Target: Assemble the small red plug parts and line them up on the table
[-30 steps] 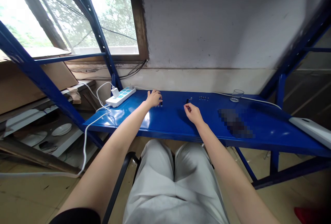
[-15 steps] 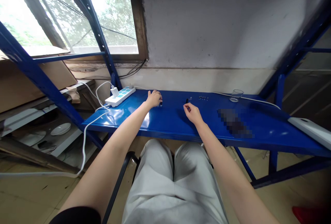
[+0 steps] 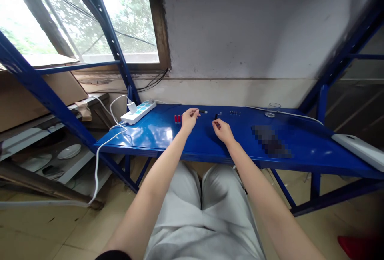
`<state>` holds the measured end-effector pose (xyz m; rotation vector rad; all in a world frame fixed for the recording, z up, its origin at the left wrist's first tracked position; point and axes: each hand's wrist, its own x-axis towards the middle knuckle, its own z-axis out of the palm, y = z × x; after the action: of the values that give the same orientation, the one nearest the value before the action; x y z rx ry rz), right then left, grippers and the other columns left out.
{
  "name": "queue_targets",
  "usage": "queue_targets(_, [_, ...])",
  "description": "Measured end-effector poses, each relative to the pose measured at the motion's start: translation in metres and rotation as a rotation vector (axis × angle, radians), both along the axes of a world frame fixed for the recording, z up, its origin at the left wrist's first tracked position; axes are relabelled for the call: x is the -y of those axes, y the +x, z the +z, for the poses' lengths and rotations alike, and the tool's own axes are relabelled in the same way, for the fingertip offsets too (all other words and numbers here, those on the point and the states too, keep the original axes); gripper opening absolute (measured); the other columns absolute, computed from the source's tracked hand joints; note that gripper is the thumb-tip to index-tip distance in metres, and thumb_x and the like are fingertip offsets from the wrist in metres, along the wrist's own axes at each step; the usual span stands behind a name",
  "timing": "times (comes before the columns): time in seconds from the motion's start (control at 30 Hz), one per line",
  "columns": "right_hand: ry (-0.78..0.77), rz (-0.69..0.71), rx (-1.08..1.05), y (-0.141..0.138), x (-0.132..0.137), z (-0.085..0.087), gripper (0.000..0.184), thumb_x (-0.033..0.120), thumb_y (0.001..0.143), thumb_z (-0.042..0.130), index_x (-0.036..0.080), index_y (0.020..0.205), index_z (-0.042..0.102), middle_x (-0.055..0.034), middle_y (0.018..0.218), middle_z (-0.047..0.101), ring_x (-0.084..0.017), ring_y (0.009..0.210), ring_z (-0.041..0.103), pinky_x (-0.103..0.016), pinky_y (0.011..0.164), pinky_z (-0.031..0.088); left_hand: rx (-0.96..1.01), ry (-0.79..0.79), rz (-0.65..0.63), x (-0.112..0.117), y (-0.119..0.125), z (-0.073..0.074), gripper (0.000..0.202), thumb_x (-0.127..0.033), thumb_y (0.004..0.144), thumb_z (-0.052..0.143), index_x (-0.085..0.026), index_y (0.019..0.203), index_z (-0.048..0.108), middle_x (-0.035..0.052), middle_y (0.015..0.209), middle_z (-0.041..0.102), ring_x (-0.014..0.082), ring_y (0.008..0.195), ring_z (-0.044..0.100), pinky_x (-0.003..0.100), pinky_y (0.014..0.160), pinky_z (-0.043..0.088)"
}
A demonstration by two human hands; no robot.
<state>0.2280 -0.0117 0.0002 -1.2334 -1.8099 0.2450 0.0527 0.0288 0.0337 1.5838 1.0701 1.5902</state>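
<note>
My left hand (image 3: 189,117) hovers over the blue metal shelf (image 3: 210,140) and pinches a small thin black piece with a pale tip (image 3: 203,111), pointing right. Just left of it stand a few small red pieces (image 3: 177,119) in a row. My right hand (image 3: 222,129) rests on the shelf with its fingers pinched on a small dark object (image 3: 216,117); what that object is stays too small to name. Beyond it lies a row of tiny metal parts (image 3: 235,113).
A white power strip (image 3: 138,112) with a plugged charger and white cable sits at the shelf's left end. A glass cup (image 3: 273,109) stands at the back right, a white flat device (image 3: 358,148) at the far right. Blue rack posts flank the shelf; a window is behind left.
My left hand left the spot where it covered the red pieces and moved right, lifting a small black piece toward my right hand. The red pieces now show. My right hand stayed put.
</note>
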Motion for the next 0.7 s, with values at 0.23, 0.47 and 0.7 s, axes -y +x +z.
queue_targets(0.23, [0.023, -0.015, 0.005, -0.001, -0.001, -0.001, 0.023, 0.035, 0.083, 0.041, 0.020, 0.086, 0.058, -0.0059, 0.076, 0.063, -0.016, 0.057, 0.052, -0.028, 0.056, 0.039, 0.191, -0.168, -0.060, 0.016, 0.006, -0.029, 0.017, -0.021, 0.079, 0.054, -0.013, 0.092, 0.060, 0.0064, 0.077, 0.067, 0.0095, 0.062, 0.057, 0.022, 0.060, 0.041])
queue_targets(0.47, [-0.009, -0.019, -0.045, -0.003, 0.003, 0.002, 0.032, 0.045, 0.087, 0.036, 0.021, 0.081, 0.056, -0.0043, 0.069, 0.061, -0.016, 0.057, 0.053, -0.027, 0.056, 0.038, 0.144, -0.208, -0.269, 0.028, 0.003, -0.030, 0.022, -0.025, 0.077, 0.057, -0.013, 0.096, 0.061, 0.0085, 0.085, 0.069, 0.0115, 0.067, 0.059, 0.021, 0.055, 0.037])
queue_targets(0.7, [-0.041, 0.011, -0.103, -0.006, 0.008, 0.005, 0.045, 0.055, 0.089, 0.024, 0.021, 0.076, 0.051, -0.0031, 0.067, 0.058, -0.015, 0.059, 0.054, -0.025, 0.058, 0.040, 0.119, -0.186, -0.329, 0.029, 0.002, -0.030, 0.025, -0.027, 0.077, 0.057, -0.013, 0.098, 0.059, 0.0085, 0.088, 0.069, 0.0101, 0.062, 0.059, 0.022, 0.057, 0.038])
